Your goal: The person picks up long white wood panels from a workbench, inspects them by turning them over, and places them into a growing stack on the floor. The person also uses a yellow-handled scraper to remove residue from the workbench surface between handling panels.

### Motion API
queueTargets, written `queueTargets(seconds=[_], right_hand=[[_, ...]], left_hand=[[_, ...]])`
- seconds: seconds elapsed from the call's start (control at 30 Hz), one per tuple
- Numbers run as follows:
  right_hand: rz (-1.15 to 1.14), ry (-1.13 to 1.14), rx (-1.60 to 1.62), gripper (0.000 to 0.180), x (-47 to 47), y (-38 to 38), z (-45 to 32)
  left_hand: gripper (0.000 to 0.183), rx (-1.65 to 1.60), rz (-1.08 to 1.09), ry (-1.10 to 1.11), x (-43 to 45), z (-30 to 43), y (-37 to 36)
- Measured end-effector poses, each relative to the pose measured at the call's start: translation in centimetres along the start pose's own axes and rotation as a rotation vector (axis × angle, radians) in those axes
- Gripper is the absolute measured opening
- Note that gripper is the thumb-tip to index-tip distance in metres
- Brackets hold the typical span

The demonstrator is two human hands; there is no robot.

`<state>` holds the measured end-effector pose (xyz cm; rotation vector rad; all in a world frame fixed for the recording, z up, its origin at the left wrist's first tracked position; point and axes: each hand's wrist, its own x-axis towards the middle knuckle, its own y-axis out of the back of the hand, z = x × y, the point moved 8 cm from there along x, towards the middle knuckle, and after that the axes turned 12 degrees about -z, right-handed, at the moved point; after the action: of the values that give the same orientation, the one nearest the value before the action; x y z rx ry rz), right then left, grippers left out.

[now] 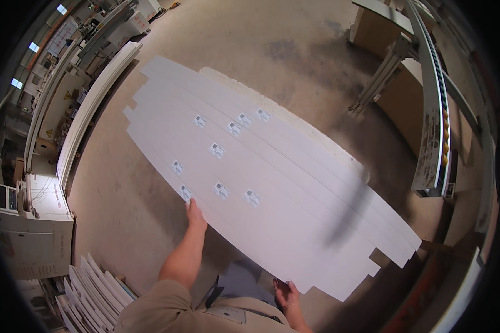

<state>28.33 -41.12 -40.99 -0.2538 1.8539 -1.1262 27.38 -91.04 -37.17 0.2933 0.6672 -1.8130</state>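
Several long white panels [250, 166] lie side by side in front of me, their ends staggered. Most carry a small printed label near the middle or left. My left hand [196, 214] is at the near edge, its thumb on top beside a label and its other fingers hidden beneath. Farther right, my right hand [287, 293] grips the same near edge, with the thumb at the rim and the fingers curled under. A pale board [275, 104] with a rough edge shows beyond the far side of the panels.
A stack of long white panels [96, 100] stands left, beside machinery. More panels [91, 295] are piled at lower left, below a machine cabinet [37, 241]. At right are a conveyor frame with rollers [435, 125] and brown board stacks [404, 108]. Concrete floor [233, 25] shows beyond.
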Motion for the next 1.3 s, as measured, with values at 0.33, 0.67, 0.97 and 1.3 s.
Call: queueTargets(seconds=[0.33, 0.67, 0.97, 1.3], right_hand=[[0.135, -0.005, -0.077, 0.031, 0.6, -0.4, 0.7], [0.211, -0.066, -0.068, 0.015, 1.1, -1.0, 0.8], [-0.058, -0.187, -0.429, 0.035, -0.3, -3.1, -1.6], [0.034, -0.657, -0.497, 0.027, -2.4, -9.0, 1.1]], left_hand=[[0.075, 0.147, 0.208, -0.045, 1.3, -0.1, -0.4], [0.078, 0.656, 0.242, -0.135, 3.4, 1.8, -1.0], [0.083, 0.946, 0.094, -0.194, 4.2, 1.0, -3.0], [0.057, 0.807, -0.043, -0.178, -0.2, 1.5, 4.6]])
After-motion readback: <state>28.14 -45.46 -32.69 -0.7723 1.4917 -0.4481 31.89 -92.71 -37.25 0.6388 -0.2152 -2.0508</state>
